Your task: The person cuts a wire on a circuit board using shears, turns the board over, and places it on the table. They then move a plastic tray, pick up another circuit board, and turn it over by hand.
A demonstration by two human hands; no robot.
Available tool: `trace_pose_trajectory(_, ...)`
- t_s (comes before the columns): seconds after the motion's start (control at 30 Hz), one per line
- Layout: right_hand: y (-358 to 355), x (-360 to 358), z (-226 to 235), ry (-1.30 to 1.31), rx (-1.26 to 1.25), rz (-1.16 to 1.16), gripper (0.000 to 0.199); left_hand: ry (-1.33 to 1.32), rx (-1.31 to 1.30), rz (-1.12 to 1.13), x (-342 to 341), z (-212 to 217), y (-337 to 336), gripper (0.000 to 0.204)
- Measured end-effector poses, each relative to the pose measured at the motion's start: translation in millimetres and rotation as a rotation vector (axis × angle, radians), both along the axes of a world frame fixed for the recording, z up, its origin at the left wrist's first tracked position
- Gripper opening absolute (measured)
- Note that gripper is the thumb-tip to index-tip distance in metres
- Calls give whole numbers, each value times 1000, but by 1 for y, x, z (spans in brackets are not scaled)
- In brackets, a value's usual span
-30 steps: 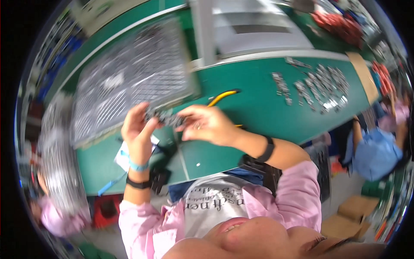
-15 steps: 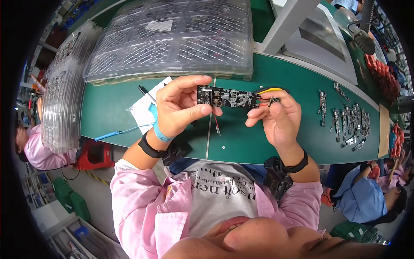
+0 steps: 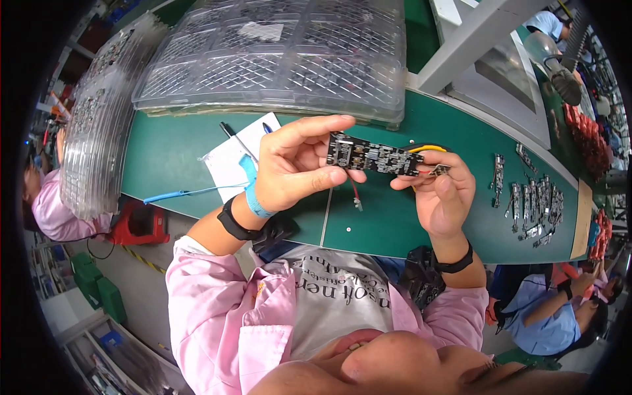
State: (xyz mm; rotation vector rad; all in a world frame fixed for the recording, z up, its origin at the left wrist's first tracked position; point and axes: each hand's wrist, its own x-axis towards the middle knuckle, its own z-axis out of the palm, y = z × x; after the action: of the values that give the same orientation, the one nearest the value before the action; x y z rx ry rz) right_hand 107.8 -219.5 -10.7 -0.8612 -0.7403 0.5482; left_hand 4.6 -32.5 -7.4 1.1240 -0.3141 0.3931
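Above the green table, a long black circuit board is held between my two hands. My left hand pinches its left end, thumb below and fingers behind. At the other end, my right hand is closed around a small board piece joined to the circuit board by short wires. A yellow wire arcs over the right fingers. Below the board hangs a red wire with a pale tip. A blue strap circles my left wrist, with a blue cord running left.
Clear plastic compartment trays are stacked at the back, with another tray stack at left. Paper and pens lie beside my left hand. Several narrow circuit boards lie at right, near a grey metal post.
Both hands and the circuit board have shifted rightward in the picture, and the board now slopes down more to the right. The grip of both hands stays the same.
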Motion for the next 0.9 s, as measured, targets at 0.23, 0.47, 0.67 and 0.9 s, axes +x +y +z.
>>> trace_pose_trajectory(0.23,2,4,-5,50,2,-29,34,12,8,40,-2,3,-4,58)
trace_pose_trajectory(0.47,1,3,-2,25,-20,-32,35,-64,25,-59,-2,2,1,50)
trace_pose_trajectory(0.67,2,5,-10,-130,-23,-168,35,-57,16,-35,-2,4,-1,49)
trace_pose_trajectory(0.9,10,1,4,-595,-17,-414,31,-14,5,-39,-2,5,-2,49)
